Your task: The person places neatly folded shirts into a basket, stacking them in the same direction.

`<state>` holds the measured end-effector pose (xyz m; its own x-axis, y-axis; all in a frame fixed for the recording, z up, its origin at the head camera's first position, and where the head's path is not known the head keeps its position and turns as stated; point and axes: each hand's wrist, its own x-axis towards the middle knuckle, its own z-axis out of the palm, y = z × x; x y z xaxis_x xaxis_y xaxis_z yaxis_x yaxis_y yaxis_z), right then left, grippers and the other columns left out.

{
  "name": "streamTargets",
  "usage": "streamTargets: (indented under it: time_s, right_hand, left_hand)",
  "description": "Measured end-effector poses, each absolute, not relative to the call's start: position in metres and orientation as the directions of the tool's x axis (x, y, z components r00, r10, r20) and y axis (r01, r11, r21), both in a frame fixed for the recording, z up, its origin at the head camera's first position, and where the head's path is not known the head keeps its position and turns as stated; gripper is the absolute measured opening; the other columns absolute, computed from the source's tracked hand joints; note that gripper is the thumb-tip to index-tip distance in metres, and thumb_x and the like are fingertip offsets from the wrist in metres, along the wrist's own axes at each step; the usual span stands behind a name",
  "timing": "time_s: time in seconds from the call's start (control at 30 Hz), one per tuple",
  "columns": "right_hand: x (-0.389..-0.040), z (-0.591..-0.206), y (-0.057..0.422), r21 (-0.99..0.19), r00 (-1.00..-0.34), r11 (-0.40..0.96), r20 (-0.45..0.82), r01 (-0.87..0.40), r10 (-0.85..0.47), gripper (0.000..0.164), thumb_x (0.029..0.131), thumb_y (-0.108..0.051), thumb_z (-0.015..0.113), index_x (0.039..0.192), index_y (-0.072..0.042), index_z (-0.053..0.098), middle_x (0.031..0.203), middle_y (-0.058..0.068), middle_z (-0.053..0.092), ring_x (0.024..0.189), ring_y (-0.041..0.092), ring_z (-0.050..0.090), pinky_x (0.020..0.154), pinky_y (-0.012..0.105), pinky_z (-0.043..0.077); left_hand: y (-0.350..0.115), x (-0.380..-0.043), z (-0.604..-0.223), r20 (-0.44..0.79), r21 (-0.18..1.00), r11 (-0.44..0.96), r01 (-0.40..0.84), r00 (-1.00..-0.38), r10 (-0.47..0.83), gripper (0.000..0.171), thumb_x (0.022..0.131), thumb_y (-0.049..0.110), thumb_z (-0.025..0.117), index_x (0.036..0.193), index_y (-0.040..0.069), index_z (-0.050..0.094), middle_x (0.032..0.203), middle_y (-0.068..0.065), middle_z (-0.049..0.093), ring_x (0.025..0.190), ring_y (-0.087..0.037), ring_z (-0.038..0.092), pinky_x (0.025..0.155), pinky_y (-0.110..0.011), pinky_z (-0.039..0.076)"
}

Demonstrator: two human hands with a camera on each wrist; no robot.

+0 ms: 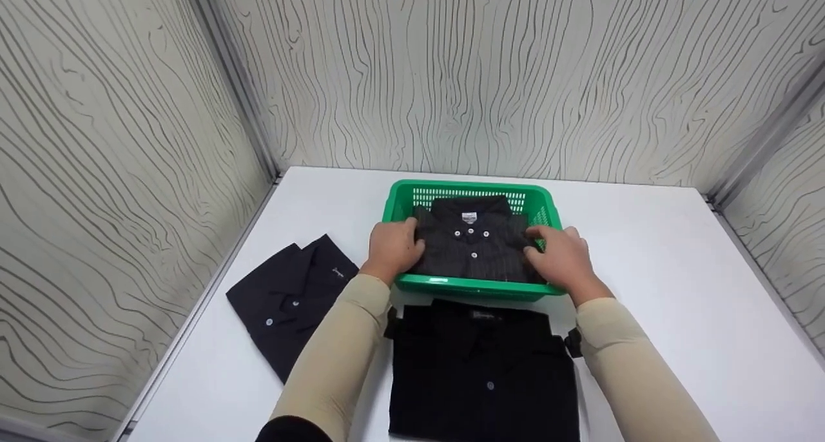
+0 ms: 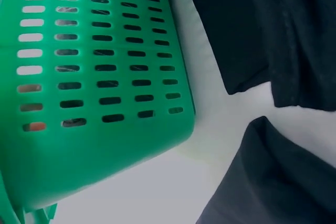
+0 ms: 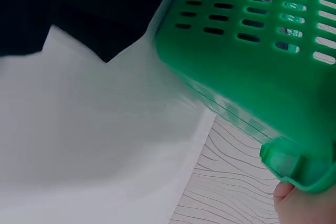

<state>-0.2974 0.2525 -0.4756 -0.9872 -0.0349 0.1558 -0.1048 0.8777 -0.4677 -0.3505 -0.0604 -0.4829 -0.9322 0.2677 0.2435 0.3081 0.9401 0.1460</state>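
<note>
A green plastic basket [image 1: 477,285] holds a folded dark button-up shirt [image 1: 493,258] with white buttons and a collar label. Over the basket's left rim reaches my left hand [image 1: 393,245], its thumb and finger at the shirt's left side. At the opposite side, my right hand [image 1: 562,256] reaches over the rim, thumb and forefinger apart beside the shirt's right edge. Some fingertips are hidden against the dark cloth. Part of a hand [image 3: 307,205] shows by the basket's rim in the right wrist view; the left wrist view shows only the perforated basket wall [image 2: 105,145] and dark cloth.
A folded black shirt [image 1: 483,371] lies in front of the basket, between my forearms. Left of it, a dark navy shirt [image 1: 283,300] lies at an angle, partly behind my left sleeve. The white table [image 1: 696,300] meets patterned wall panels [image 1: 451,75] at the back and sides.
</note>
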Motion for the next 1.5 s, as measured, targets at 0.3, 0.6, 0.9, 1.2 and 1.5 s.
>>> streamTargets:
  time_s: [0.3, 0.6, 0.9, 1.2, 1.5]
  right_hand:
    - [-0.282, -0.483, 0.266, -0.565, -0.968, 0.805, 0.245, -0.178, -0.042, 0.033, 0.092, -0.023, 0.055, 0.123, -0.013, 0.06, 0.116, 0.008, 0.061, 0.098, 0.028, 0.042, 0.082, 0.051, 0.035]
    - [-0.256, -0.499, 0.277, -0.693, -0.936, 0.67, 0.351, -0.267, -0.009, 0.033, 0.094, -0.015, 0.051, 0.126, -0.01, 0.055, 0.122, 0.01, 0.053, 0.11, 0.027, 0.044, 0.088, 0.05, 0.039]
    - [-0.234, -0.506, 0.294, -0.752, -0.952, 0.643, 0.283, -0.143, 0.119, 0.031, 0.097, -0.014, 0.039, 0.125, -0.007, 0.051, 0.12, 0.01, 0.055, 0.105, 0.026, 0.055, 0.08, 0.044, 0.045]
    - [-0.221, -0.511, 0.308, -0.688, -1.0, 0.726, 0.013, -0.024, -0.02, 0.025, 0.093, -0.014, 0.044, 0.114, -0.006, 0.056, 0.099, 0.009, 0.064, 0.084, 0.02, 0.061, 0.068, 0.035, 0.047]
    - [-0.215, -0.516, 0.302, -0.613, -0.974, 0.787, -0.127, -0.069, -0.185, 0.029, 0.091, -0.028, 0.056, 0.109, -0.006, 0.062, 0.074, 0.0, 0.06, 0.065, 0.014, 0.055, 0.058, 0.033, 0.044]
  left_hand:
    - [-0.062, -0.344, -0.479, 0.183, 0.15, 0.922, 0.357, -0.927, 0.328, 0.025, 0.089, 0.036, 0.058, 0.096, 0.013, 0.064, 0.082, -0.001, 0.066, 0.079, -0.02, 0.06, 0.084, -0.041, 0.045]
    - [-0.067, -0.336, -0.48, 0.146, 0.216, 0.906, 0.365, -0.929, 0.339, 0.034, 0.09, 0.037, 0.057, 0.115, 0.014, 0.064, 0.107, 0.0, 0.065, 0.101, -0.019, 0.059, 0.092, -0.043, 0.041]
    - [-0.089, -0.314, -0.472, 0.244, 0.531, 0.77, 0.354, -0.934, 0.261, 0.031, 0.092, 0.031, 0.057, 0.12, 0.017, 0.059, 0.118, 0.002, 0.057, 0.114, -0.016, 0.049, 0.095, -0.038, 0.041]
    - [-0.116, -0.283, -0.469, 0.331, 0.609, 0.729, 0.311, -0.936, 0.123, 0.015, 0.092, 0.03, 0.058, 0.1, 0.018, 0.057, 0.091, 0.006, 0.055, 0.08, -0.012, 0.053, 0.07, -0.032, 0.044]
    - [-0.129, -0.264, -0.471, 0.111, 0.594, 0.801, 0.076, -0.994, 0.013, 0.012, 0.091, 0.023, 0.047, 0.08, 0.019, 0.049, 0.066, 0.003, 0.051, 0.059, -0.016, 0.048, 0.055, -0.033, 0.037]
